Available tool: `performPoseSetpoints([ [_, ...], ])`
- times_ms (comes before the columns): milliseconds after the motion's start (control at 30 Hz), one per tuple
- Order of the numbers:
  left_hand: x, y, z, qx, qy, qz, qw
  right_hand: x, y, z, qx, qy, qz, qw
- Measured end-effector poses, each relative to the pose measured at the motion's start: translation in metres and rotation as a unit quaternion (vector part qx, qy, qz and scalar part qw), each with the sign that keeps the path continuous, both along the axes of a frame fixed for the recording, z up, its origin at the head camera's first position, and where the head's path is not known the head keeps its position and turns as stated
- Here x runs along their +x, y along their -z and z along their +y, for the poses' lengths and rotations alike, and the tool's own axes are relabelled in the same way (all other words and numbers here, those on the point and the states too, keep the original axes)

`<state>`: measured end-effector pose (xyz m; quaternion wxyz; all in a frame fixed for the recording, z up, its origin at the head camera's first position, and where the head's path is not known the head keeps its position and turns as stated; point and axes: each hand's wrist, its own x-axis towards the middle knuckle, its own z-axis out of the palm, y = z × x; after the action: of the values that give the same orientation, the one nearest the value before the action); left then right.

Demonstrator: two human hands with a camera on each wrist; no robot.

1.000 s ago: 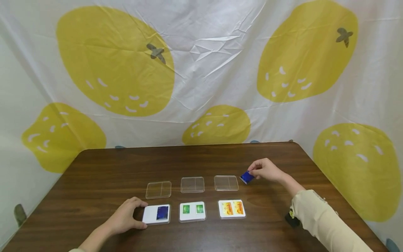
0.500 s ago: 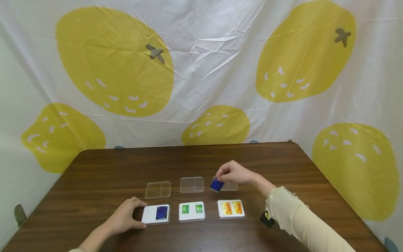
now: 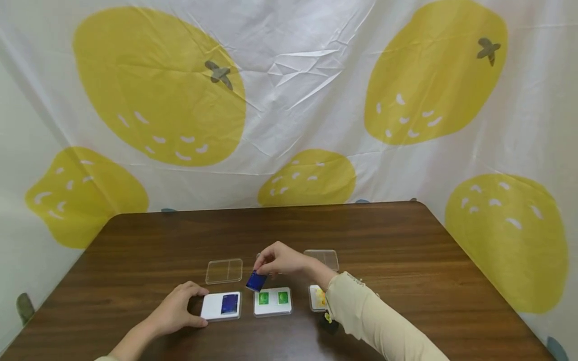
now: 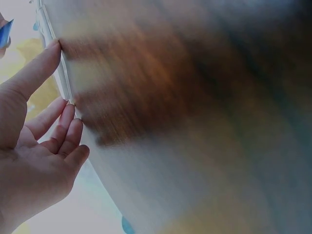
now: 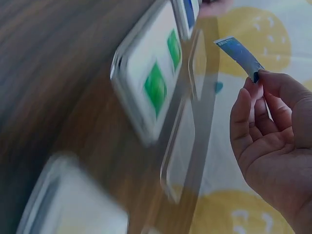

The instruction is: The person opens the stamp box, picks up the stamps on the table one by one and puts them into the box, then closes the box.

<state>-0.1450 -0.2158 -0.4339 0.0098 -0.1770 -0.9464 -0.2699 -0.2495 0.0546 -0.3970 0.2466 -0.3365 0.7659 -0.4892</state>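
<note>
My right hand [image 3: 282, 258] pinches a small blue stamp [image 3: 256, 281] between thumb and fingertips, above the table just behind the middle case. In the right wrist view the stamp [image 5: 239, 54] is slightly bent and held by one end. My left hand [image 3: 176, 308] holds the left white-backed case [image 3: 210, 307] by its left corners, thumb at the near one and fingers at the far one. Another blue stamp [image 3: 229, 304] lies on that case's right half; its left half is bare white. The middle case [image 3: 273, 311] bears two green stamps [image 3: 283, 297].
A third case [image 3: 314, 303] with orange stamps is partly covered by my right sleeve. Behind the cases lie clear lids, one at left [image 3: 224, 271] and one at right [image 3: 322, 256]; my right hand mostly hides the middle one. A fruit-print curtain [image 3: 307, 100] hangs behind the table [image 3: 180, 235].
My right hand has carried the blue stamp leftward from beyond the right lid, past the lids, to behind the middle case. The left hand stays at the left case.
</note>
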Motion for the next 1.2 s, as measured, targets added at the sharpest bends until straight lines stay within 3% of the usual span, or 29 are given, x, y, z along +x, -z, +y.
performPoseSetpoints([
  [233, -0.001, 0.0, -0.003, -0.002, 0.008, 0.012, 0.9999, 0.012, 0.009, -0.046, -0.013, -0.006, -0.061, 0.9981],
  [533, -0.001, 0.002, -0.003, 0.012, 0.011, 0.009, 0.9998, 0.021, 0.018, -0.086, 0.031, -0.043, -0.004, 0.9986],
  [700, -0.002, 0.003, -0.003, 0.021, 0.009, 0.001, 0.9997, 0.024, 0.024, -0.097, 0.079, -0.042, 0.069, 0.9937],
  [933, -0.003, 0.003, -0.004, 0.029, 0.008, -0.017, 0.9994, 0.027, 0.025, -0.104, 0.127, -0.045, 0.218, 0.9666],
  [1200, -0.002, 0.003, -0.004, 0.039, 0.011, -0.029, 0.9988, 0.03, 0.03, -0.108, 0.171, -0.03, 0.291, 0.9406],
])
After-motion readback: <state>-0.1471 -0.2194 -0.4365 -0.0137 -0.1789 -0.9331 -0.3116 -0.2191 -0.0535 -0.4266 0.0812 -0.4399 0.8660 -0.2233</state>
